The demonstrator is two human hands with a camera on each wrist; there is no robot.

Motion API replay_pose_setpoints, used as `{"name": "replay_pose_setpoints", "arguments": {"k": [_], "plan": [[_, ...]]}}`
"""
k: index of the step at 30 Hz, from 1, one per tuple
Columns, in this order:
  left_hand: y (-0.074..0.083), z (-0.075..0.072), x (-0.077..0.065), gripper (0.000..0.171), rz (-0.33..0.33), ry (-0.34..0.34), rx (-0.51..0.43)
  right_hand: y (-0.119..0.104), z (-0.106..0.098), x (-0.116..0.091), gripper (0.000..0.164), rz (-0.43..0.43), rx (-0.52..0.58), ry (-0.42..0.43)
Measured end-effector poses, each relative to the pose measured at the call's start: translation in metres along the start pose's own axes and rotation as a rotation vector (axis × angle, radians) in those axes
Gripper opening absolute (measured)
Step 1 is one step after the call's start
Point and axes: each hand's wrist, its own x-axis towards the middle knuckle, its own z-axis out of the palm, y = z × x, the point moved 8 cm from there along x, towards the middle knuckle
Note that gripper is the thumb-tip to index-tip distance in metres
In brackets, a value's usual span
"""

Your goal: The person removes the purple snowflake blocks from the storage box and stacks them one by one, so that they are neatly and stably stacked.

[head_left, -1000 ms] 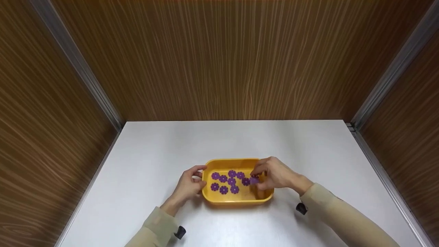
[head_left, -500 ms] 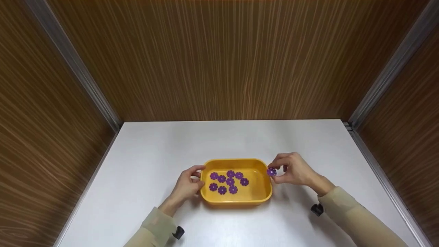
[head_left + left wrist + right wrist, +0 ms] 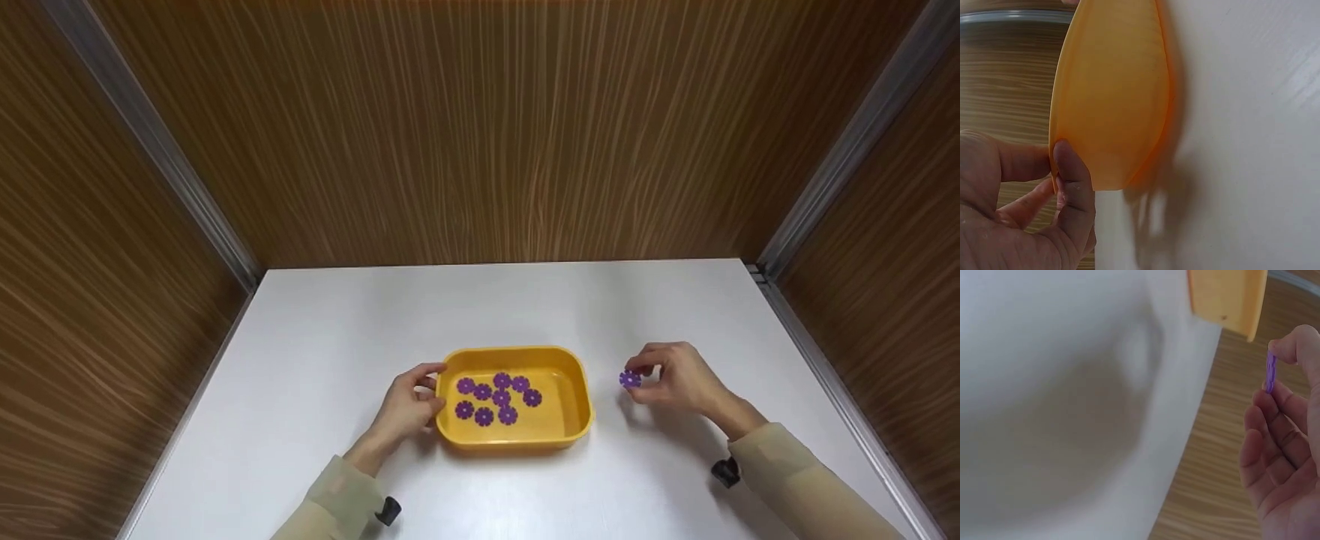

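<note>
Purple flower disc is held above the table, right of the yellow tray — prob light n stiff, maybe a bit slick, so edges = best hold imo. Right hand pinches it, thumb n finger only a disc's width apart — left hand grips the tray's left rim.

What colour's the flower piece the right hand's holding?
The flower-shaped disc is purple with a pale centre, clearest in head view.

Left fingers hold a tray of 9 purple discs; right fingers pinch another disc.
</note>
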Motion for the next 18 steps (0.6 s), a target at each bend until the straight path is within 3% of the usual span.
{"name": "replay_pose_setpoints", "arguments": {"k": [5,11,18], "plan": [[0.001,0.001,-0.001,0.061,0.008,-0.009,-0.005,0.014,-0.001,-0.015,0.02,0.085,-0.047,0.003],[0.002,0.001,-0.001,0.06,-0.012,-0.005,0.015,0.032,0.008,-0.03,0.021,0.255,-0.073,-0.08],[0.0,0.0,0.0,0.059,-0.007,-0.001,0.027,0.04,0.018,-0.04,0.024,0.328,-0.115,-0.144]]}}
